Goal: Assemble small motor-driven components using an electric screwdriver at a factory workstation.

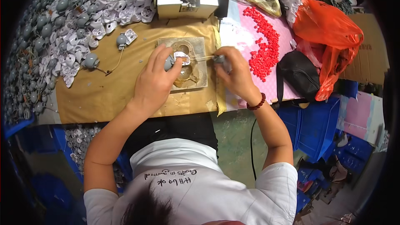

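My left hand (pixel 155 77) is closed on a grey round part with a white plastic piece (pixel 181 57) attached, over a square metal fixture (pixel 201 45). Its thumb presses near the white piece, and the fingers partly hide the grey part. A thin pale cord (pixel 203 58) stretches from there to the right. At its other end, my right hand (pixel 238 73) pinches a second grey round part (pixel 220 59), just past the fixture's right edge. Rounded hollows show in the fixture's face.
A press-like machine (pixel 187 4) stands behind the fixture. Grey-and-white parts (pixel 83 16) are heaped at left; one corded pair (pixel 121 39) lies apart on the tan cloth (pixel 125 100). At right are small red pieces (pixel 266 41), a black pouch (pixel 298 75) and a red plastic bag (pixel 327 25).
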`<state>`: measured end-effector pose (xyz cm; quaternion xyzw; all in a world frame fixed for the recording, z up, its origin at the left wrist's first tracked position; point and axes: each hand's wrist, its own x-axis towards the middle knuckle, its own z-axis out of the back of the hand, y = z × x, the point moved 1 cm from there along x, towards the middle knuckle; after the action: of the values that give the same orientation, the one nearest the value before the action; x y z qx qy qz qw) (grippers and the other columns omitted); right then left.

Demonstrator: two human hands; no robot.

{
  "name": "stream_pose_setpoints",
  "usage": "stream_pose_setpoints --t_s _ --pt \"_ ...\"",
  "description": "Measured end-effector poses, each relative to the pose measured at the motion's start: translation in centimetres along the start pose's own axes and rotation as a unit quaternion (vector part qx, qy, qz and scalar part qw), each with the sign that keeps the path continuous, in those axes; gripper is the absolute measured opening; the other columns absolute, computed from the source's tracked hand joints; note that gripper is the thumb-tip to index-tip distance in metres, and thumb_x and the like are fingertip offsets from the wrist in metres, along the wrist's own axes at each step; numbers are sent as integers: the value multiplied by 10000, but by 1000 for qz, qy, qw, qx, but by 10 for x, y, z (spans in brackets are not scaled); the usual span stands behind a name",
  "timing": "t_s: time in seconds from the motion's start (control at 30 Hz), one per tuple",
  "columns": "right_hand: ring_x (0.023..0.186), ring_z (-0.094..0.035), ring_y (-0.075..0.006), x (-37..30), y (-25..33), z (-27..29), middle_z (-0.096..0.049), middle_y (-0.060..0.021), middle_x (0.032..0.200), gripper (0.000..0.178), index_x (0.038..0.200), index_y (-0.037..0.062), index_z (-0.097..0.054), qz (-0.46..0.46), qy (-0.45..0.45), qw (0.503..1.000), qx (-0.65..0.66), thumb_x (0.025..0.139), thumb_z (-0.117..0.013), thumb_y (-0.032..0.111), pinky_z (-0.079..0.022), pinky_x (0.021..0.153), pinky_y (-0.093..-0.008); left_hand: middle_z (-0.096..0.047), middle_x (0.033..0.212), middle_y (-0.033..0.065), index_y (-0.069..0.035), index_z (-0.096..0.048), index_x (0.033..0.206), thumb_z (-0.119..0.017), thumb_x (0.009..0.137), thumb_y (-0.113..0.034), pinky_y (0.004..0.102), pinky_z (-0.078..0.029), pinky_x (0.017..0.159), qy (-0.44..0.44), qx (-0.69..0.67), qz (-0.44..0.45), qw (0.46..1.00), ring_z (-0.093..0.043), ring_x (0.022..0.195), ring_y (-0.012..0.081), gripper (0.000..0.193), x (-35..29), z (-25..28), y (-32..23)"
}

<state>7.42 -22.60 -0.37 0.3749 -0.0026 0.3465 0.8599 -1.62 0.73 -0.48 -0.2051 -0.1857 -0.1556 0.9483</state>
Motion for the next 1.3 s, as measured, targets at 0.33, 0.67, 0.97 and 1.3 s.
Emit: stream_pose_setpoints --t_s 0.33,0.67,0.97,1.3 --pt "906 -668 -163 38 8 -18 -657 -87 1026 449 1238 21 -564 -224 3 741 633 828 -736 -45 -566 844 -286 -525 1247 188 -55 -649 1103 -622 750 7 416 -514 942 5 -2 -16 1000 -484 1278 391 360 -1 -2 7" --pt "848 -577 -100 60 18 -27 -640 -23 1003 388 1117 28 -638 -76 125 977 157 782 -826 82 -496 756 -251 -547 1215 180 -45 -641 1014 -630 768 -38 421 -541 886 8 -40 -28 999 -494 1270 385 246 1 -2 16" --pt "811 -594 -290 66 24 -27 -644 -132 896 388 1063 -5 -627 -63 106 988 98 756 -817 138 -503 755 -372 -593 1121 87 -88 -645 1028 -721 747 -99 424 -469 894 -17 -55 -2 998 -561 1129 294 291 17 5 13" --pt "1041 -624 -185 132 -52 14 -660 -146 1144 429 1293 -79 -529 -52 -278 958 54 964 -642 172 -502 886 -296 -584 971 74 -71 -621 1069 -748 749 -129 409 -466 837 43 -54 82 994 -568 989 282 350 35 0 5"
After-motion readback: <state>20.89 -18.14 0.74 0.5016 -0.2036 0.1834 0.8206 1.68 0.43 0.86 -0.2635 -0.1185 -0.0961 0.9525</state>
